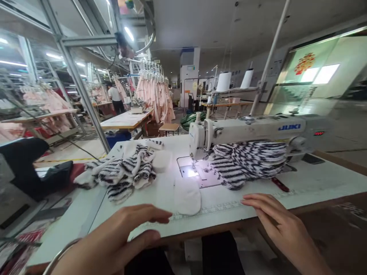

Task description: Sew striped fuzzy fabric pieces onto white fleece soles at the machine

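My left hand (126,236) hovers over the front edge of the white sewing table (315,183), fingers apart, holding nothing. Just beyond its fingertips lies a small white fleece piece (187,196). My right hand (275,221) rests flat on the table's front edge, empty, fingers stretched. A white JUKI sewing machine (246,131) stands ahead with its lamp lit over the needle plate (195,172). A bundle of black-and-white striped fleece (249,162) sits under the machine's arm. Another pile of striped and white fleece pieces (123,170) lies at the left.
A red-handled tool (280,185) lies on the table right of the machine. A black chair (28,164) stands at far left. Pink garments (155,93) hang on racks behind, and a person (116,98) stands at a far table. Thread cones (223,81) stand behind the machine.
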Available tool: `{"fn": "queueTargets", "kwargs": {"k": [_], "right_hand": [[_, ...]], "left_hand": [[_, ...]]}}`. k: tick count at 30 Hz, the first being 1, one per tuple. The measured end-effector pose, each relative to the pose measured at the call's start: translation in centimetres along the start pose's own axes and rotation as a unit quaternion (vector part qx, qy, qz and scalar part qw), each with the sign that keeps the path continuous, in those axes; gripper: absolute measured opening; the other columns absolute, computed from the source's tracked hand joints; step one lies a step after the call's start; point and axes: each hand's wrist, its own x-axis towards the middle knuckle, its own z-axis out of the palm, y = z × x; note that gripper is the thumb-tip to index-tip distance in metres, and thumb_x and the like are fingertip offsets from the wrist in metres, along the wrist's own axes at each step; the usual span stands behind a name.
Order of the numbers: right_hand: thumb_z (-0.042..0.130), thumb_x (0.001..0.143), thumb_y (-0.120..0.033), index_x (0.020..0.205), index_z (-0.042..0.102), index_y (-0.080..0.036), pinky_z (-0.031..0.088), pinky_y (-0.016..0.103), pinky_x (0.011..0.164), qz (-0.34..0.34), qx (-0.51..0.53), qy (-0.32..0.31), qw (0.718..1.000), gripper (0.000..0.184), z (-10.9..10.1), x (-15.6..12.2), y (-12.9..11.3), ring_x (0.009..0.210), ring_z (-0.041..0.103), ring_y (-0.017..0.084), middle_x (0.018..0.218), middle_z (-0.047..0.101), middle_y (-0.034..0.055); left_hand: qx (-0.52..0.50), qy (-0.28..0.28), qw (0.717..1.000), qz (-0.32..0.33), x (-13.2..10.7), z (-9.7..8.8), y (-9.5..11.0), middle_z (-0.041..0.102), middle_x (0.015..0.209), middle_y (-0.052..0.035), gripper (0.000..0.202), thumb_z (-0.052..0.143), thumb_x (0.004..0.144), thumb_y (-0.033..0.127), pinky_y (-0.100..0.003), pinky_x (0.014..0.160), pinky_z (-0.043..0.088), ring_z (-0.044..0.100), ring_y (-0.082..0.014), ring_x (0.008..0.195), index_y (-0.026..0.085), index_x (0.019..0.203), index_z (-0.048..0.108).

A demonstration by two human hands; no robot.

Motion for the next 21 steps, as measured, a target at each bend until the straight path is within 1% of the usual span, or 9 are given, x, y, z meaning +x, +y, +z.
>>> {"fn": "queueTargets", "kwargs": {"k": [2,4,8,11,13,15,17,19,21], "right_hand": [[0.045,0.089,-0.023,0.104,0.061,-0.036,0.054,0.024,0.071,-0.047,-0.002,-0.021,0.999,0.025,1.0,0.9,-1.3,0.095,0.063,0.016,0.102,0.066,0.0021],[0.045,0.089,-0.020,0.108,0.060,-0.035,0.054,0.026,0.078,-0.072,0.003,-0.049,0.996,0.028,2.2,1.6,-2.6,0.101,0.062,0.017,0.105,0.065,0.0019],[0.044,0.089,-0.018,0.113,0.060,-0.032,0.053,0.030,0.086,-0.102,0.010,-0.096,0.990,0.031,5.2,2.5,-4.7,0.110,0.057,0.018,0.114,0.064,0.0021],[0.043,0.090,-0.022,0.115,0.061,-0.029,0.053,0.037,0.088,-0.120,0.004,-0.099,0.988,0.031,7.2,3.2,-5.4,0.112,0.057,0.022,0.119,0.063,0.0035],[0.046,0.090,-0.025,0.116,0.061,-0.028,0.054,0.042,0.087,-0.133,-0.004,-0.092,0.987,0.031,8.3,3.6,-5.3,0.111,0.059,0.025,0.120,0.064,0.0043],[0.049,0.088,-0.027,0.117,0.061,-0.027,0.055,0.043,0.084,-0.149,-0.009,-0.084,0.985,0.031,8.9,4.0,-4.8,0.108,0.061,0.026,0.119,0.064,0.0036],[0.051,0.087,-0.027,0.117,0.060,-0.029,0.057,0.039,0.081,-0.169,-0.011,-0.073,0.983,0.032,9.2,4.3,-4.0,0.106,0.063,0.025,0.118,0.065,0.0015],[0.052,0.086,-0.028,0.119,0.058,-0.030,0.058,0.034,0.080,-0.192,-0.018,-0.062,0.979,0.034,9.3,4.4,-3.2,0.106,0.063,0.022,0.119,0.064,-0.0005],[0.051,0.086,-0.030,0.120,0.056,-0.030,0.058,0.031,0.080,-0.216,-0.032,-0.058,0.974,0.035,9.4,4.3,-2.4,0.107,0.062,0.020,0.120,0.063,-0.0019]], "left_hand": [[0.032,-0.016,0.999,0.022,1.2,0.1,0.3,0.068,0.115,0.0014,0.034,0.056,0.088,0.030,-0.024,0.089,0.048,0.064,-0.0202,0.103,0.040,0.120,0.059],[0.049,-0.032,0.998,0.038,2.5,0.9,0.5,0.068,0.115,-0.0001,0.032,0.052,0.090,0.030,-0.022,0.088,0.047,0.065,-0.0192,0.103,0.035,0.121,0.060],[0.092,-0.065,0.994,0.013,3.8,2.6,0.5,0.066,0.118,-0.0055,0.034,0.050,0.090,0.023,-0.027,0.091,0.046,0.063,-0.0224,0.106,0.027,0.122,0.060],[0.129,-0.066,0.989,-0.007,4.0,2.4,0.0,0.066,0.118,-0.0083,0.034,0.050,0.088,0.022,-0.030,0.091,0.046,0.063,-0.0248,0.106,0.025,0.120,0.062],[0.155,-0.037,0.987,-0.019,4.5,1.4,-0.8,0.066,0.118,-0.0082,0.033,0.051,0.087,0.021,-0.030,0.091,0.046,0.063,-0.0252,0.106,0.024,0.118,0.064],[0.182,0.018,0.983,-0.024,5.3,0.1,-2.0,0.067,0.117,-0.0078,0.032,0.053,0.086,0.020,-0.030,0.091,0.046,0.063,-0.0254,0.106,0.024,0.115,0.065],[0.201,0.070,0.977,-0.015,6.6,-1.2,-3.3,0.070,0.111,-0.0068,0.029,0.052,0.086,0.019,-0.029,0.085,0.047,0.066,-0.0243,0.100,0.024,0.112,0.067],[0.211,0.104,0.972,-0.008,8.3,-2.4,-4.6,0.073,0.100,-0.0053,0.026,0.050,0.088,0.020,-0.025,0.077,0.048,0.069,-0.0214,0.088,0.024,0.106,0.069],[0.225,0.134,0.965,-0.014,10.2,-3.5,-5.6,0.073,0.094,-0.0052,0.024,0.048,0.090,0.020,-0.025,0.074,0.047,0.068,-0.0200,0.084,0.023,0.101,0.070]]}}
